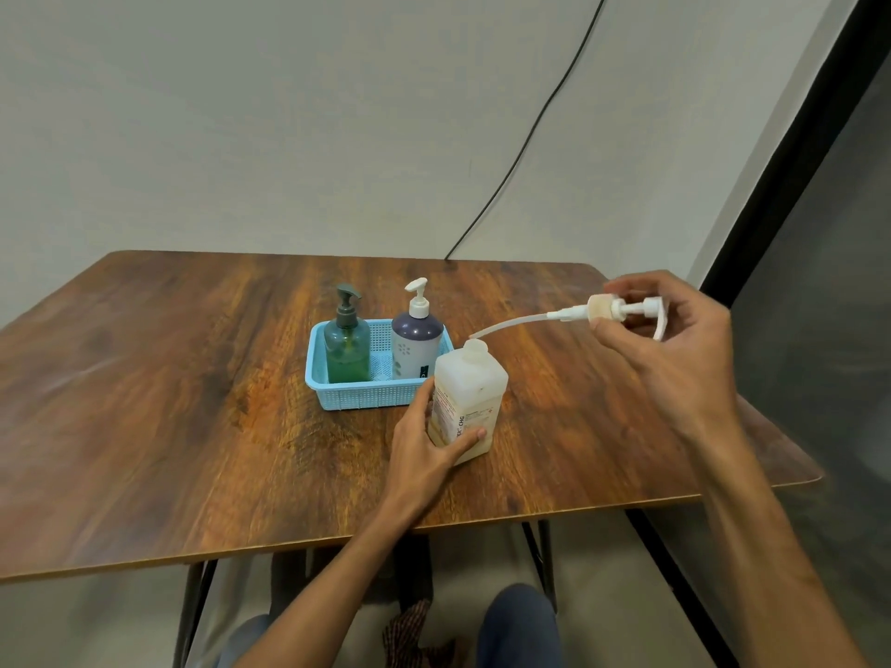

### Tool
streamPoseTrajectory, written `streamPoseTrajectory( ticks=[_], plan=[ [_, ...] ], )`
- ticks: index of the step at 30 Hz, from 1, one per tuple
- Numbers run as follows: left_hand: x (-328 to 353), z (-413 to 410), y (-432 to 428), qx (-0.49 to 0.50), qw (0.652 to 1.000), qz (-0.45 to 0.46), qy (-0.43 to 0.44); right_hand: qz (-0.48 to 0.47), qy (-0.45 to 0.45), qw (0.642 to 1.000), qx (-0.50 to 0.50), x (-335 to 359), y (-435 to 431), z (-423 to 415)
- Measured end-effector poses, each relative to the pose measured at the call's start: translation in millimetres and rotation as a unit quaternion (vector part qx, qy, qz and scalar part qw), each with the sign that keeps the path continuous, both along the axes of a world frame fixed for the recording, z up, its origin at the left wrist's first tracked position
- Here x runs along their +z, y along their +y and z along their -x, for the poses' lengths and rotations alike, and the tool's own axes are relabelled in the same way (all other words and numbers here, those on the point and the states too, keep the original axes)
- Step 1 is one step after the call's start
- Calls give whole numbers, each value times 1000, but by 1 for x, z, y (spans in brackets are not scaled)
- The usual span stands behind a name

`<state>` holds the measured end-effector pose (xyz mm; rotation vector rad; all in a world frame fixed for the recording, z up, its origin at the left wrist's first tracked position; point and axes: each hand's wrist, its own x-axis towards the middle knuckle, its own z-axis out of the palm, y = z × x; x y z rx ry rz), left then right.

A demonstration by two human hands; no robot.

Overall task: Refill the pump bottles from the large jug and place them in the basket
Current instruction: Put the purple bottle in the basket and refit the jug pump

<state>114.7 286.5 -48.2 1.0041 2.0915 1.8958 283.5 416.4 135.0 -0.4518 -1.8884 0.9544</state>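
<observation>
A square translucent white bottle (470, 402) with a printed label stands open-necked on the wooden table (193, 402), just in front of the blue basket (357, 395). My left hand (429, 445) grips its lower part. My right hand (675, 339) pinches a white pump head (622, 311) by its collar, held sideways above the table. Its dip tube (511, 324) points left, the tip just above the bottle's mouth. In the basket stand a green pump bottle (347, 349) and a white-and-purple pump bottle (417, 342), both upright.
A black cable (530, 127) runs down the wall to the table's far edge. A dark panel (819, 233) leans at the right. My knees and the table legs show below the near edge.
</observation>
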Motion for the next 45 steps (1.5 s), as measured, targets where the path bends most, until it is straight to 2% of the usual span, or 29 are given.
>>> streamPoseTrajectory(
  ticks=[15,28,38,45],
  plan=[
    [0,0,-1,-19,999,-22,-12,-106,-76,991,1,49,-19,0],
    [-1,0,0,-15,1000,-24,-13,-75,-162,982,58,38,-14,40],
    [-4,0,1,-16,1000,-25,-8,-102,-306,938,128,34,-11,76],
    [-4,2,1,-17,1000,-26,-5,-135,-376,903,156,23,0,99]
  ],
)
